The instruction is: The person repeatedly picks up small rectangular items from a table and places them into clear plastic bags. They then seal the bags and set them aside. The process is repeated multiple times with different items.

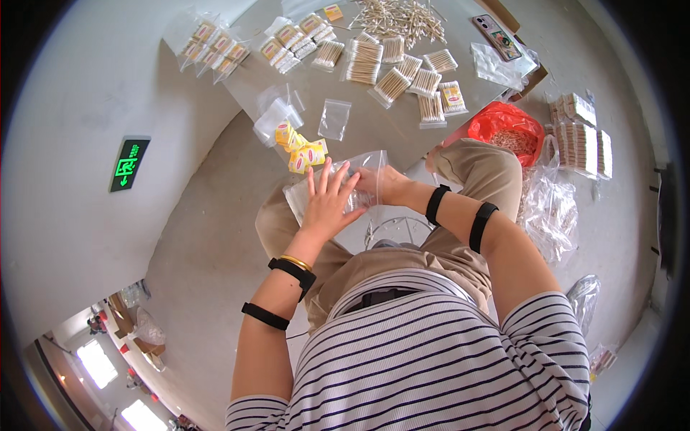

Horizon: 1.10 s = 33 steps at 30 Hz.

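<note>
A clear plastic bag [370,172] is between my hands, above my lap at the table's near edge. My left hand [329,200] lies over its left part, fingers stretched and spread. My right hand [382,184] shows partly through the film, its fingers curled at the bag; whether they are inside or behind it I cannot tell. Whitish contents [296,197] show under my left hand, too covered to make out. Just beyond my left fingertips are yellow-and-white printed cards [307,156]. A small empty clear bag [334,119] lies flat on the table [287,85].
Bundled cotton swabs [393,85] and a loose swab heap [399,20] cover the table's far part. Packed bags [214,49] sit at its left corner, a phone [496,37] at the right. A red bag [507,132] of swabs and stacked white packs [577,140] stand right of my knee.
</note>
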Motion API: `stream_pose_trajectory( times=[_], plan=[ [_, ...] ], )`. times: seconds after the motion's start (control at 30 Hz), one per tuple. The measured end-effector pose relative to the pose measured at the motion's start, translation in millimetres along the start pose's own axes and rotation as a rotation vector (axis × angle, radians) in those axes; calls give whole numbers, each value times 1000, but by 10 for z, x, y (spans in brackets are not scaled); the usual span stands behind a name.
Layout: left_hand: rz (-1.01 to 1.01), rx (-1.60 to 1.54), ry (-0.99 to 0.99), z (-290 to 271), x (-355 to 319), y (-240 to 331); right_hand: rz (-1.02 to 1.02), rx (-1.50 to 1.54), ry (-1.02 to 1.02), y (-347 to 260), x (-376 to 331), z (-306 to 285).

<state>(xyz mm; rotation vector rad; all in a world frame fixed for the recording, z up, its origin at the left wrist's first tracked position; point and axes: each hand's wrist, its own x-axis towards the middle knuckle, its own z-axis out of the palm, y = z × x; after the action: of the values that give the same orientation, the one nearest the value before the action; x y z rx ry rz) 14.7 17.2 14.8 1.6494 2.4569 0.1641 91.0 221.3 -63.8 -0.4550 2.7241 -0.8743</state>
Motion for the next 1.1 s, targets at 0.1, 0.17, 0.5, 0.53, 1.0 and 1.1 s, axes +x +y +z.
stream_pose_trajectory(
  times=[0.1, 0.17, 0.5, 0.53, 1.0, 1.1],
  plan=[
    [-68, 26, 49, -80, 68, 284, -37, 5, 119, 73, 5, 136],
    [-227, -147, -62, -243, 39, 610, -29, -15, 115, 127, 13, 163],
    [-778, -349, -216, 690, -77, 920, -75, -74, 96, 71, 42, 14],
    [-854, -533, -250, 711, -39, 919, -83, -83, 100, 83, 49, 24],
    [-810, -1077, -386, 435, 370, 1136, -265, -219, -145, 0, 230, -170],
    [-634, -787, -438, 413, 388, 1090, -400, -266, -191, 90, 207, -181]
  ],
)
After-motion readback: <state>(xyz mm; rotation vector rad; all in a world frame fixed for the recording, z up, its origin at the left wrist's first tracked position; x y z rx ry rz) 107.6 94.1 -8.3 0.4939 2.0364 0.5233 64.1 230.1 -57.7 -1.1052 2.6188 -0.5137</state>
